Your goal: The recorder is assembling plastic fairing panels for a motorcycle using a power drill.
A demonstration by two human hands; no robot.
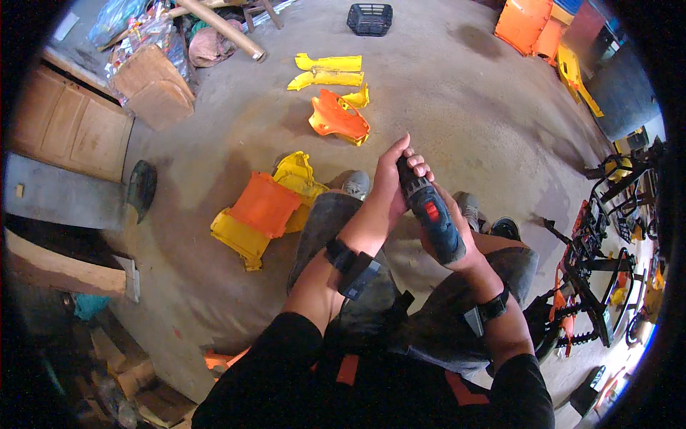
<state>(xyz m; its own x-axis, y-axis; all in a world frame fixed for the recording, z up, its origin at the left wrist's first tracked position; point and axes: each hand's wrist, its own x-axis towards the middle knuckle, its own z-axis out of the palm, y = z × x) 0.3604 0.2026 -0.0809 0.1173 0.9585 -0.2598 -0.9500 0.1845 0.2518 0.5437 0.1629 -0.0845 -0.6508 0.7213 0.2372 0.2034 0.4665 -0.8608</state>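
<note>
A dark blue cordless drill point(441, 234) with a red patch and a black chuck is held in front of me, above my knees. My right hand point(464, 236) is closed round its body. My left hand point(393, 175) wraps the chuck end, thumb pointing away from me; whether a bit sits in the chuck is hidden. Beyond my left knee, an orange plastic panel point(265, 204) lies on yellow plastic panels point(239, 237). Farther off on the floor are an orange molded cover point(339, 118) and long yellow strips point(329, 71).
A black basket point(369, 19) stands at the far end. To the right are black metal frames point(593, 257) and a large blue-grey barrel point(618, 93). Wooden cabinet doors point(71, 118), cardboard point(153, 89) and a cardboard tube point(221, 28) are on the left.
</note>
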